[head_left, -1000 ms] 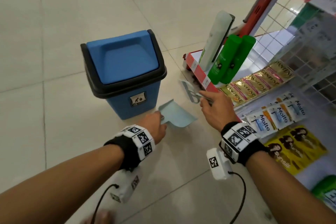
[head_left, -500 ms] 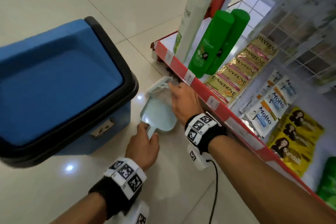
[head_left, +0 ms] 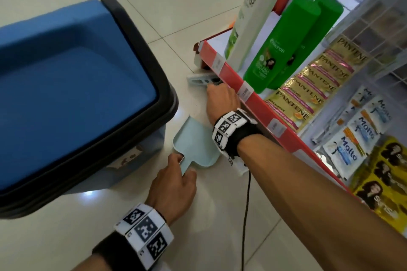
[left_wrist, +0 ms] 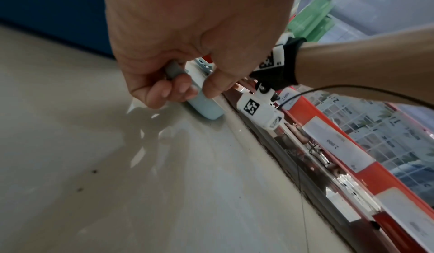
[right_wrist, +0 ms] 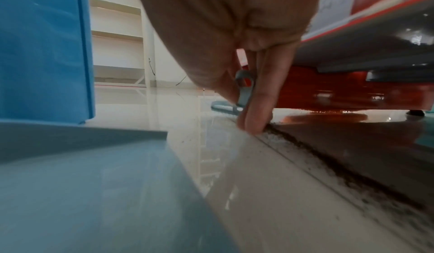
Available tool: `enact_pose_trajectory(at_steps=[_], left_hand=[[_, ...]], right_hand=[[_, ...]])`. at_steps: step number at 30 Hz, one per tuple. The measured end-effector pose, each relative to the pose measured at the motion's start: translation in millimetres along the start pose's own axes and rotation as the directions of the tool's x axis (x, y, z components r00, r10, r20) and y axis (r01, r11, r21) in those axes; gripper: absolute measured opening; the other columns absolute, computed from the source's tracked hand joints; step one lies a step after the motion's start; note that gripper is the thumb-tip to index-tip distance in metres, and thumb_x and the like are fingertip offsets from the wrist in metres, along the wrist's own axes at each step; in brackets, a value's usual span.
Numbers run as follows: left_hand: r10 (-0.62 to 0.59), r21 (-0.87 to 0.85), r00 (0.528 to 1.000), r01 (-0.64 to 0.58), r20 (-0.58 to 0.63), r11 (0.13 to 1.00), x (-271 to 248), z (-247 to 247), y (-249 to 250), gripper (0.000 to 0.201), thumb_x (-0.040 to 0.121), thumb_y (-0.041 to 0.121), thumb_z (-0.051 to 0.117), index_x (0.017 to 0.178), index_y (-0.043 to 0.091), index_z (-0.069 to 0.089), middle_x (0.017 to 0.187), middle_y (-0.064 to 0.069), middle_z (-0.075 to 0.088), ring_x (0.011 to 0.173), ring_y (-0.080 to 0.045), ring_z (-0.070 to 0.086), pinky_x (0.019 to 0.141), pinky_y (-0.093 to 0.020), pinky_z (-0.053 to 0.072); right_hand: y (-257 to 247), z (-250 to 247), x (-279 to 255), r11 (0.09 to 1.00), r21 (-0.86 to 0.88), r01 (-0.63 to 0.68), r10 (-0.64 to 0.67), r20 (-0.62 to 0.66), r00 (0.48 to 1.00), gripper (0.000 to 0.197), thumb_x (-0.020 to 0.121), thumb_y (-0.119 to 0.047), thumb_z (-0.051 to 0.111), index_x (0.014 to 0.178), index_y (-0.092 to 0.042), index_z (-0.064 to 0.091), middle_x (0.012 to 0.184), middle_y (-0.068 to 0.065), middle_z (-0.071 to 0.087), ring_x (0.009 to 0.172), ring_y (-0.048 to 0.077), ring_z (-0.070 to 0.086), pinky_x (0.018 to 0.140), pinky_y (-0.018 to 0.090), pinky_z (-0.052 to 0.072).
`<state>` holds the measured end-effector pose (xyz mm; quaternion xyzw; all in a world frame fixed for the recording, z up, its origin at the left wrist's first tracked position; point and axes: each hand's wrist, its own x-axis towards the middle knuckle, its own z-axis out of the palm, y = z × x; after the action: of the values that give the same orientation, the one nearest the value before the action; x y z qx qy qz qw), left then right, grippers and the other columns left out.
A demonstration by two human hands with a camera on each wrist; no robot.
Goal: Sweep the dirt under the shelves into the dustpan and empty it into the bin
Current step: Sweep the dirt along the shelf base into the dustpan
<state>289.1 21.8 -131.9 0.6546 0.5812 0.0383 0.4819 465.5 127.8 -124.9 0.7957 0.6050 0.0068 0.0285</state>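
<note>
A pale blue dustpan [head_left: 195, 145] lies flat on the floor between the blue bin [head_left: 72, 86] and the red-edged bottom shelf [head_left: 259, 103]. My left hand [head_left: 176, 182] grips its short handle from the near side; the left wrist view shows the handle [left_wrist: 202, 103] pinched between thumb and fingers [left_wrist: 173, 90]. My right hand [head_left: 221, 98] holds a small pale blue hand brush [head_left: 201, 78] low at the shelf's edge, ahead of the pan. In the right wrist view the fingers [right_wrist: 256, 108] clasp the brush [right_wrist: 244, 90] beside a dark line of dirt [right_wrist: 328, 156] under the shelf.
The bin has a black rim [head_left: 145, 55] and a closed swing lid, close on the left. The shelf carries green bottles [head_left: 284, 44], a tall white bottle [head_left: 253, 13] and sachet strips [head_left: 308, 86]. Open tiled floor [head_left: 66, 237] lies near me. A cable [head_left: 246, 204] hangs from my right wrist.
My view has dropped closer to the floor. The right hand has pushed the brush further along the shelf edge, away from the pan. The left hand keeps the dustpan handle.
</note>
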Motion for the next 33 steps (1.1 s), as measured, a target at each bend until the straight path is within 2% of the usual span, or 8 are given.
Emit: enact_pose_trajectory(at_steps=[4, 9, 13, 17, 19, 23, 28, 33], left_hand=[[0.009, 0.032, 1.000, -0.009, 0.004, 0.999, -5, -4, -2, 0.033, 0.096, 0.034, 0.050, 0.127, 0.024, 0.041, 0.089, -0.001, 0.063, 0.076, -0.020, 0.058, 0.066, -0.030, 0.039], [0.006, -0.001, 0.998, -0.005, 0.055, 1.000, -4, -5, 4, 0.035, 0.096, 0.035, 0.053, 0.126, 0.019, 0.043, 0.080, 0.002, 0.062, 0.074, -0.020, 0.059, 0.070, -0.031, 0.045], [-0.022, -0.027, 0.996, 0.024, 0.081, 0.999, 0, -1, 9, 0.041, 0.094, 0.038, 0.054, 0.129, 0.019, 0.045, 0.096, -0.006, 0.068, 0.093, -0.028, 0.065, 0.082, -0.036, 0.050], [-0.030, -0.010, 0.996, 0.031, 0.083, 0.999, 0, 4, 14, 0.039, 0.093, 0.039, 0.054, 0.127, 0.020, 0.048, 0.094, -0.003, 0.068, 0.091, -0.026, 0.065, 0.080, -0.035, 0.051], [-0.019, -0.002, 0.996, 0.019, 0.085, 1.000, -2, 4, 14, 0.039, 0.093, 0.040, 0.054, 0.128, 0.022, 0.048, 0.093, -0.001, 0.068, 0.089, -0.023, 0.065, 0.081, -0.036, 0.053], [0.001, 0.014, 0.996, -0.002, 0.092, 1.000, -9, 3, 7, 0.039, 0.094, 0.041, 0.054, 0.128, 0.022, 0.047, 0.091, -0.002, 0.069, 0.084, -0.021, 0.065, 0.078, -0.034, 0.052], [-0.006, 0.021, 0.992, 0.003, 0.124, 1.000, -16, -2, 1, 0.041, 0.094, 0.041, 0.055, 0.127, 0.018, 0.047, 0.093, -0.005, 0.067, 0.092, -0.028, 0.066, 0.084, -0.037, 0.051], [-0.012, 0.030, 0.991, 0.008, 0.131, 1.000, -14, 1, 0, 0.043, 0.094, 0.041, 0.055, 0.128, 0.015, 0.047, 0.090, -0.002, 0.059, 0.099, -0.032, 0.065, 0.085, -0.037, 0.050]], right_hand=[[6, -5, 1, 0.996, 0.078, -0.041, 0.034, 0.087, 0.996, 0.025, 0.096, -0.005, 0.044, 0.103, -0.004, 0.068, 0.104, 0.015, 0.068, 0.096, 0.033, 0.067, 0.065, 0.033, 0.041], [41, -13, -56, 0.990, 0.100, -0.102, 0.077, 0.227, 0.971, 0.022, 0.094, -0.011, 0.046, 0.106, -0.007, 0.064, 0.106, 0.018, 0.066, 0.094, 0.035, 0.063, 0.073, 0.036, 0.047], [52, -22, -89, 0.996, 0.062, -0.065, 0.053, 0.171, 0.984, 0.019, 0.098, -0.011, 0.042, 0.093, -0.011, 0.060, 0.085, 0.008, 0.063, 0.070, 0.021, 0.055, 0.062, 0.030, 0.039], [26, -34, -65, 0.990, 0.131, 0.044, -0.046, 0.010, 0.999, 0.025, 0.097, -0.005, 0.040, 0.105, -0.006, 0.063, 0.095, 0.014, 0.066, 0.086, 0.031, 0.066, 0.070, 0.036, 0.051], [8, -32, -39, 0.994, 0.056, 0.092, -0.091, -0.015, 0.996, 0.027, 0.097, -0.003, 0.040, 0.110, -0.003, 0.063, 0.104, 0.016, 0.068, 0.092, 0.031, 0.067, 0.071, 0.036, 0.050], [-1, -24, -8, 0.998, -0.040, 0.055, -0.052, 0.079, 0.996, 0.030, 0.101, -0.004, 0.036, 0.106, -0.002, 0.066, 0.108, 0.015, 0.066, 0.097, 0.032, 0.067, 0.064, 0.033, 0.039], [23, -26, -50, 0.999, -0.005, 0.045, -0.043, 0.195, 0.980, 0.028, 0.097, -0.005, 0.041, 0.109, -0.001, 0.066, 0.107, 0.020, 0.068, 0.101, 0.036, 0.066, 0.079, 0.040, 0.053], [49, -36, -84, 0.999, 0.033, 0.017, -0.022, 0.140, 0.990, 0.022, 0.099, -0.007, 0.041, 0.098, -0.005, 0.063, 0.080, 0.011, 0.059, 0.079, 0.030, 0.064, 0.063, 0.033, 0.042]])
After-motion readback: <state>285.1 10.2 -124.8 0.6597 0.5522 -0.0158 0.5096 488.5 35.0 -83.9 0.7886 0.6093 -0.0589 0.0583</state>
